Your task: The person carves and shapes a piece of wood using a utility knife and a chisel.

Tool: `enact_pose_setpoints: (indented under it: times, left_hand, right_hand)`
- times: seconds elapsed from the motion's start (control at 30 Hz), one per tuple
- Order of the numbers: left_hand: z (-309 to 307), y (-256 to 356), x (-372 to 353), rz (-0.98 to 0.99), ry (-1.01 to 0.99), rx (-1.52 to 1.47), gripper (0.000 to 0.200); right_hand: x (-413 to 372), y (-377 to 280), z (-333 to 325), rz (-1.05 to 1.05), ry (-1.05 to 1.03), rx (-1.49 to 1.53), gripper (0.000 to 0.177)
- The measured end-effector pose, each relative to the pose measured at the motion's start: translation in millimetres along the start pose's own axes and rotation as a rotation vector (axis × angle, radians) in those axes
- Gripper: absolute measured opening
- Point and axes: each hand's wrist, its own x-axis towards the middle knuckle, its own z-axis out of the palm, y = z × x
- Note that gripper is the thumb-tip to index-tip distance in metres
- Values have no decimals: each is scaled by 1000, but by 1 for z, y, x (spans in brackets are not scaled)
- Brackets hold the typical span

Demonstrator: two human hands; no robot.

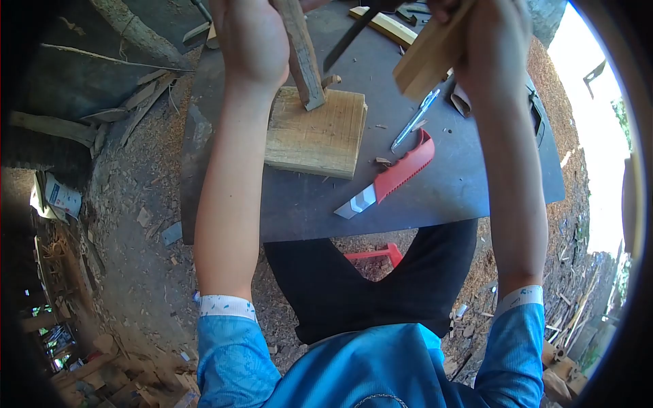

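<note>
My left hand (252, 44) is at the top edge, closed around a narrow wooden bar (304, 61). Its fingers are mostly cut off by the frame. The bar's lower end overlaps a thick wooden block (316, 132) lying on the dark table (299, 204). At the upper right, my right hand (500, 41) grips a lighter, slightly blurred wooden piece (432, 54), its fingertips showing at the far side. Between the hands a dark flat blade (350, 41) slants down; its upper end is hidden. Near the block lies a red-handled utility knife (401, 170).
A silver-blue pen (415, 121) lies beyond the knife. Another wooden strip (384, 27) is at the table's far side. Under the near edge a red tool (381, 254) shows between my legs. Wood chips and scraps (146, 217) cover the ground.
</note>
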Motion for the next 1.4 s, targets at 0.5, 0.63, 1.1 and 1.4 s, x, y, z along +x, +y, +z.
enact_pose_setpoints:
  times: [0.5,0.63,1.1,1.4]
  left_hand:
    - [-15,-27,9,157,-68,58,32]
    - [-8,-28,6,157,-37,75,33]
    - [-11,-24,7,91,-249,-129,67]
    - [-7,-20,4,36,-196,-23,58]
  right_hand:
    - [-3,-24,19,-118,-361,-110,27]
    - [-1,-13,23,-81,-336,-107,27]
    - [-9,-18,21,-12,-211,5,33]
    - [-12,-10,12,26,-123,-96,34]
